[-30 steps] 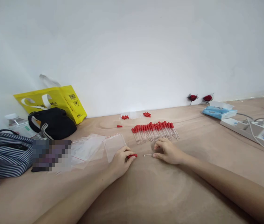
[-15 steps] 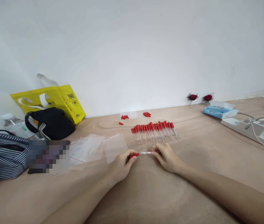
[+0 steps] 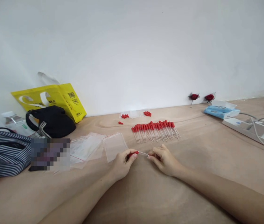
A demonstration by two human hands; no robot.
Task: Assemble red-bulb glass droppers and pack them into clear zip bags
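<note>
Between thumb and fingers, my left hand (image 3: 123,162) pinches a red rubber dropper bulb (image 3: 134,153), its open end facing right. My right hand (image 3: 164,159) grips a thin clear glass tube (image 3: 143,153), whose left end meets the bulb's mouth; how far in it sits I cannot tell. The tube slants slightly down to the right, and its other end is hidden in my fingers. Just beyond my hands lies a row of droppers (image 3: 155,129), red bulbs on clear tubes. Loose red bulbs lie farther back in two small clusters (image 3: 125,116) (image 3: 147,114), with a single bulb (image 3: 120,123) nearby.
Clear zip bags (image 3: 115,146) lie left of my hands. Farther left are a striped bag (image 3: 4,155), a black pouch (image 3: 54,123), a bottle (image 3: 15,123) and a yellow bag (image 3: 72,104). Tissues (image 3: 220,111), a power strip (image 3: 257,132) and two red roses (image 3: 194,96) stand right.
The gap between tube and bulb has closed: my right hand has moved left, bringing the tube to the bulb's mouth. The tube now tilts. My left hand keeps its pinch.
</note>
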